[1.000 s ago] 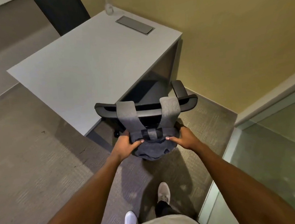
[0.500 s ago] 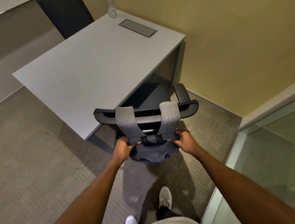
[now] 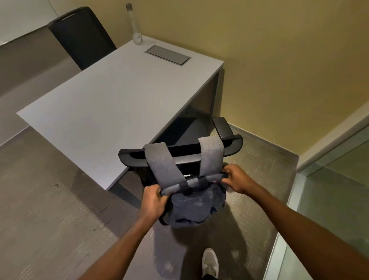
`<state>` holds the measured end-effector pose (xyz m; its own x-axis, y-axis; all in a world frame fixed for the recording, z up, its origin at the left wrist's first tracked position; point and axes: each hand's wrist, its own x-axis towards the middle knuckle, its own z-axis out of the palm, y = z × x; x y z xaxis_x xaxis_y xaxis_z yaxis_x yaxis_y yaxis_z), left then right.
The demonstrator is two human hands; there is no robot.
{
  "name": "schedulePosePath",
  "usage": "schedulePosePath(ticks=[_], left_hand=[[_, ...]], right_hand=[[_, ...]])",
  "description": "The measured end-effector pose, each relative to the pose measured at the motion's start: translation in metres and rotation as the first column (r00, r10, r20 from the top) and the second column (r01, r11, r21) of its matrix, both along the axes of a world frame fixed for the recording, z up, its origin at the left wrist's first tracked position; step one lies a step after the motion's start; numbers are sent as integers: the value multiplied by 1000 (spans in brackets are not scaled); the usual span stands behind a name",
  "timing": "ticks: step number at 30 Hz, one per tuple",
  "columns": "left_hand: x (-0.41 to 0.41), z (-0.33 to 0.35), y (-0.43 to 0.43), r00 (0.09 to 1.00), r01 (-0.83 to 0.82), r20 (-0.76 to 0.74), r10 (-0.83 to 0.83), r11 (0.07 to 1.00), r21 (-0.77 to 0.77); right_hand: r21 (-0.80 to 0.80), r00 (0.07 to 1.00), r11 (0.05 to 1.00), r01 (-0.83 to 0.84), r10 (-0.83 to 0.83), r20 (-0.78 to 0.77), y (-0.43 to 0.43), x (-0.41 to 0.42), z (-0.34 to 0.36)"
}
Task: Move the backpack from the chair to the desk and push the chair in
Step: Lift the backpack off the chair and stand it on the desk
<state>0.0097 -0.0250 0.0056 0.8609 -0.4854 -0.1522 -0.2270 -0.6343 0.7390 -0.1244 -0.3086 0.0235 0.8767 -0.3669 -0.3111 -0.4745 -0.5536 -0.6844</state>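
A dark grey backpack point(image 3: 193, 207) hangs on the back of a black office chair point(image 3: 184, 155), its two lighter grey straps looped over the top of the backrest. My left hand point(image 3: 153, 199) grips the top left corner of the backpack. My right hand point(image 3: 236, 179) grips its top right corner. The chair stands at the near right corner of the light grey desk point(image 3: 106, 107), its seat partly under the desktop. The lower part of the chair is hidden behind the backpack.
A clear water bottle point(image 3: 135, 27) and a grey cable hatch point(image 3: 168, 54) sit at the desk's far end. A second black chair point(image 3: 81, 36) stands behind the desk. A yellow wall runs on the right, a glass partition point(image 3: 338, 196) at the near right. My feet are on grey carpet.
Both hands have shifted their hold outward to the top corners of the backpack, and its top edge has lifted a little. My view has tilted up, bringing the bottle and far chair into sight.
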Motion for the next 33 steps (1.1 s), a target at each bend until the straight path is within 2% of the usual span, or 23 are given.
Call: schedulePosePath(ticks=[6,10,13,15,17,20,21,23,28,30,33], left_hand=[[-20,30,3,997,-80,-37,74,971,-227],[-27,61,5,996,-81,7,87,951,-298],[-25,75,3,996,-80,1,85,942,-325],[-25,81,2,997,-67,7,73,942,-330],[-25,86,1,999,-48,8,53,943,-330],[-22,90,-3,999,-10,38,24,945,-327],[-20,91,-5,998,2,57,18,946,-325],[-15,92,-9,995,11,98,20,952,-306],[-8,91,-15,992,53,128,-16,954,-294],[-8,90,-18,992,62,123,-26,953,-295],[-11,88,-24,994,76,102,-47,952,-296]], right_hand=[[87,993,996,-25,15,118,-2,-12,30],[199,970,975,-96,48,238,2,-19,60],[371,975,920,-126,46,218,2,-21,83],[464,986,885,-50,-31,166,-4,-15,90],[595,979,803,42,-151,134,-11,-1,96],[833,946,529,161,-322,21,-19,27,108],[854,944,482,195,-328,-30,-20,37,111],[853,934,452,263,-339,-108,-22,58,115],[827,831,336,451,-497,-251,-30,88,115],[800,789,344,491,-565,-242,-35,88,112],[772,662,342,536,-738,-133,-44,82,103]])
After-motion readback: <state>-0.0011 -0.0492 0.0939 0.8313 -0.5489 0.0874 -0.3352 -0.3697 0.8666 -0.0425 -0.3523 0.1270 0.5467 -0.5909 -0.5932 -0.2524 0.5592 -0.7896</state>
